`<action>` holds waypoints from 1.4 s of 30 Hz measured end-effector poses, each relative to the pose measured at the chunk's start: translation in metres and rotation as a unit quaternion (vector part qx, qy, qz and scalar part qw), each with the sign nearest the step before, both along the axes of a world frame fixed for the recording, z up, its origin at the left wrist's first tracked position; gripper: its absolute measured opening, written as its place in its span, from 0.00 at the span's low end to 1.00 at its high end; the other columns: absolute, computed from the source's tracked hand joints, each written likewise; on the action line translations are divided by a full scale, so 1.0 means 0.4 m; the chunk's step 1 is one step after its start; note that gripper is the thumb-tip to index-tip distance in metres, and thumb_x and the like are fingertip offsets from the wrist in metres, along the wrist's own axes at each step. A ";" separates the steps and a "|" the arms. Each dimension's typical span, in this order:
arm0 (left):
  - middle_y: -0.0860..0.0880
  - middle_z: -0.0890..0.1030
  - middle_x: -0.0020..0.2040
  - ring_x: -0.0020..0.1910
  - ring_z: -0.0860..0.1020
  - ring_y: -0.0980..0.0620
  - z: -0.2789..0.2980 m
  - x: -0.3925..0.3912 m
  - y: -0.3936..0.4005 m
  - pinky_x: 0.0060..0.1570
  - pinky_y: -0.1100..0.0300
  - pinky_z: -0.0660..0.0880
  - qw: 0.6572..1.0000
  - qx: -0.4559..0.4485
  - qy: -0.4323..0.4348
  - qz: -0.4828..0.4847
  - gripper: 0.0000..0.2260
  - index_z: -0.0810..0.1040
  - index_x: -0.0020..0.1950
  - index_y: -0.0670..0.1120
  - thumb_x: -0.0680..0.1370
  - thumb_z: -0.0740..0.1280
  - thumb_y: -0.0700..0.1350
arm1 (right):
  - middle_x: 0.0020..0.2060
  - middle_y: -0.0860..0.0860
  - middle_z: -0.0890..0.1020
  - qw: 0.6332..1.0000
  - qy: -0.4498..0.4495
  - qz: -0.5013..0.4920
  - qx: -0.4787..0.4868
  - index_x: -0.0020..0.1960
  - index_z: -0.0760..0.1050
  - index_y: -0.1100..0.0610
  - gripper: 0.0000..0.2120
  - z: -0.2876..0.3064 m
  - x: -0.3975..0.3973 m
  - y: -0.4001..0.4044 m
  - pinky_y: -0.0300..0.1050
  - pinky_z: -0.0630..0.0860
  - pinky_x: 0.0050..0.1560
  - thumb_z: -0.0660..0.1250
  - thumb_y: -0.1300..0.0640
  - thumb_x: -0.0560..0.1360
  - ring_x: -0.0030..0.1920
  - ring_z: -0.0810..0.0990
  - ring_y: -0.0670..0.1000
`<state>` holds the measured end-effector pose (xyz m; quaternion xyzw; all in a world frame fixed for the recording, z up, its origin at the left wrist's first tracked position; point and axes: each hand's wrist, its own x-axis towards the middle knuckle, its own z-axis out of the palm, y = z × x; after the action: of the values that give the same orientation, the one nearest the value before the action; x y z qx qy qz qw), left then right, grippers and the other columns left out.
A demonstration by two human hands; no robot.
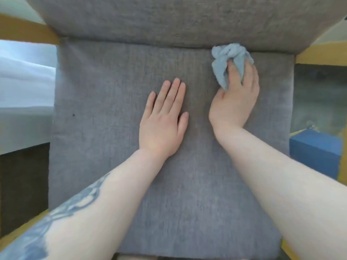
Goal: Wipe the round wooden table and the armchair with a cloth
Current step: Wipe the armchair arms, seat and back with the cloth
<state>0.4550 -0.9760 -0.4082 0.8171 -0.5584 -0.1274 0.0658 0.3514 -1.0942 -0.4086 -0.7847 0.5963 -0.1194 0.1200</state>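
Observation:
The armchair's grey seat cushion (105,113) fills the middle of the view, with its grey back cushion (169,17) above. A bunched light-blue cloth (228,59) lies against the seat near the seam with the back cushion, at the upper right. My right hand (236,98) is shut on the cloth and presses it onto the seat. My left hand (163,121) lies flat, palm down, fingers together, on the middle of the seat and holds nothing. The round wooden table is out of view.
Yellowish wooden armrests (28,32) (319,53) flank the cushions. A blue box (317,152) stands on the floor at the right. A white surface (22,91) lies to the left, with dark floor below it.

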 end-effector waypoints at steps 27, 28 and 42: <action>0.49 0.57 0.78 0.77 0.54 0.51 0.037 0.232 0.384 0.74 0.53 0.49 0.911 0.042 0.009 0.411 0.28 0.55 0.79 0.45 0.80 0.48 0.55 | 0.66 0.61 0.74 0.751 -0.053 0.653 0.080 0.62 0.77 0.60 0.21 0.035 0.395 0.305 0.56 0.66 0.68 0.59 0.64 0.71 0.67 0.71 0.63; 0.49 0.56 0.79 0.77 0.53 0.51 0.037 0.226 0.388 0.74 0.53 0.48 0.915 0.047 0.011 0.400 0.28 0.54 0.79 0.45 0.81 0.48 0.55 | 0.66 0.61 0.74 0.729 -0.030 0.682 0.055 0.62 0.77 0.60 0.21 0.034 0.397 0.229 0.56 0.67 0.68 0.60 0.65 0.71 0.67 0.71 0.63; 0.52 0.52 0.79 0.77 0.53 0.50 0.025 0.306 0.284 0.72 0.50 0.54 0.943 0.039 0.028 0.329 0.26 0.50 0.79 0.48 0.81 0.45 0.50 | 0.66 0.63 0.72 0.928 0.042 0.369 0.029 0.65 0.74 0.62 0.21 0.044 0.321 0.028 0.56 0.67 0.67 0.58 0.60 0.74 0.66 0.70 0.65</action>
<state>0.5776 -0.8622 -0.3981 0.9534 -0.2508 -0.1427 0.0877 0.4800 -1.0830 -0.3909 -0.9497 0.2726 -0.0167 0.1530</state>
